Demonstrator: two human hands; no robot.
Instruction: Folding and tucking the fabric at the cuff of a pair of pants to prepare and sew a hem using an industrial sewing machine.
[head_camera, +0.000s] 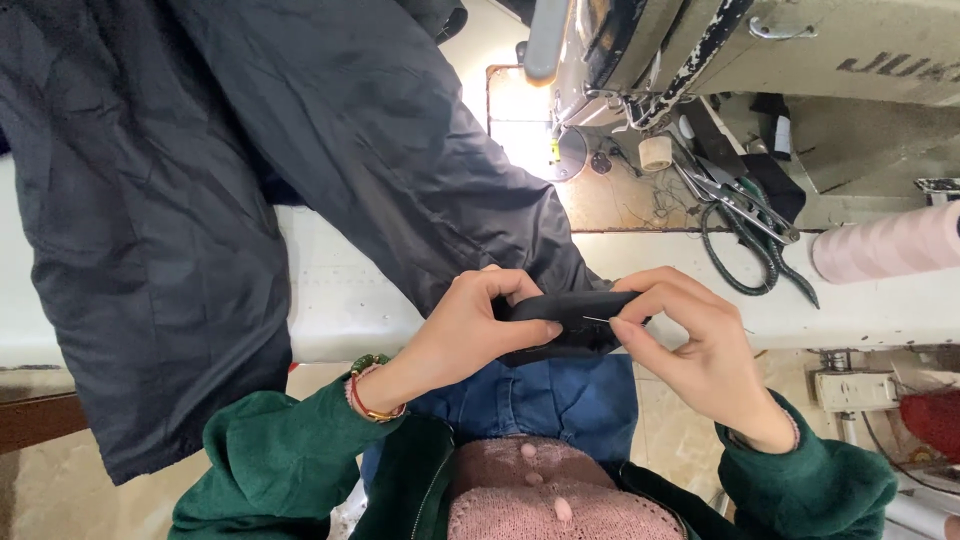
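While the left hand clamps the black cuff at frame centre, the right hand pinches a needle into it; stitching looks underway, unfinished.

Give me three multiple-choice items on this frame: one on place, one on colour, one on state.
1. Where do the scissors lie?
A. on the table right of the sewing machine's needle area
B. on the person's lap
C. on the dark garment

2. What colour is the thread spool at the right edge?
A. green
B. pale pink
C. black

3. How is the black cuff end of the dark garment held?
A. lying loose on the table
B. under the machine's needle
C. pinched between both hands

Answers: 1 A, they rest beside the machine head. 2 B, its wound thread is pale pink. 3 C, left hand and right hand grip it off the table.
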